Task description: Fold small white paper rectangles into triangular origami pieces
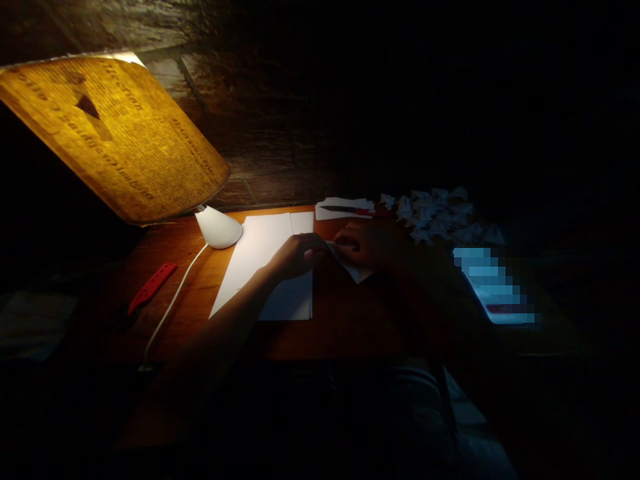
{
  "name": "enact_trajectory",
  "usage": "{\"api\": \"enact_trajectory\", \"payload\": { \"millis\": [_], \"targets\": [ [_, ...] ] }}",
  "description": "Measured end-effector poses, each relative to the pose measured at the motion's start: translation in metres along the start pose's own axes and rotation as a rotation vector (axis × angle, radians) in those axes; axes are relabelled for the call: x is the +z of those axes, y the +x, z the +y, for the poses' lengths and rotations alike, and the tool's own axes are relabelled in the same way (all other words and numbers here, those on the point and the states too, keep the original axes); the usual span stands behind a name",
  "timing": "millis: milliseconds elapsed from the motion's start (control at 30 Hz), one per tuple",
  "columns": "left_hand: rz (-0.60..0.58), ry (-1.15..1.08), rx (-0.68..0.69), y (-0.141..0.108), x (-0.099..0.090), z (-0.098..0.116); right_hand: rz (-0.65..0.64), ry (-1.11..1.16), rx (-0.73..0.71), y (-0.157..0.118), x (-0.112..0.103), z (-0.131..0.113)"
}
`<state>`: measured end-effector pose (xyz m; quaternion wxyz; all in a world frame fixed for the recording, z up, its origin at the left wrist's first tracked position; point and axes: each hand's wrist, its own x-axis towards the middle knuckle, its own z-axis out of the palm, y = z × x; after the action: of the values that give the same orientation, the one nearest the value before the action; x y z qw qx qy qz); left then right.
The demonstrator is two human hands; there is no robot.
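A small piece of folded white paper (357, 272) is between my two hands, its pointed lower part showing below my fingers. My right hand (356, 244) pinches its upper edge. My left hand (299, 255) is closed at the paper's left end, with the fingers bent and partly in shadow. Under my left wrist lies a stack of white paper sheets (280, 301) on the wooden table (345, 333). Just behind my right hand, a knife (345, 209) with a dark blade and red handle rests on smaller white paper pieces (327, 203).
Several folded paper shapes (425, 212) are heaped at the back right. A lit phone (495, 293) lies near the right edge. At left stand a lamp with a printed shade (150, 147) and white base (220, 228), its cord (173, 303), and a red-handled tool (153, 288).
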<state>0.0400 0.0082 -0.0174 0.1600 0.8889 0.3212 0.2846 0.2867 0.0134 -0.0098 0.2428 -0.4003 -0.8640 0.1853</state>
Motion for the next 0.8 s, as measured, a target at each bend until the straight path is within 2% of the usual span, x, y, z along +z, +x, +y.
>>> {"api": "enact_trajectory", "payload": {
  "millis": [233, 600, 800],
  "targets": [
    [0.023, 0.070, 0.002, -0.001, 0.001, -0.005, -0.004, 0.004, 0.009, 0.000, -0.004, -0.003],
    [-0.057, 0.180, 0.020, -0.001, 0.001, -0.007, -0.009, -0.023, -0.021, 0.000, -0.001, 0.001],
    [-0.065, 0.197, 0.011, -0.001, 0.001, -0.009, -0.015, -0.051, -0.005, 0.000, -0.008, -0.009]
  ]
}}
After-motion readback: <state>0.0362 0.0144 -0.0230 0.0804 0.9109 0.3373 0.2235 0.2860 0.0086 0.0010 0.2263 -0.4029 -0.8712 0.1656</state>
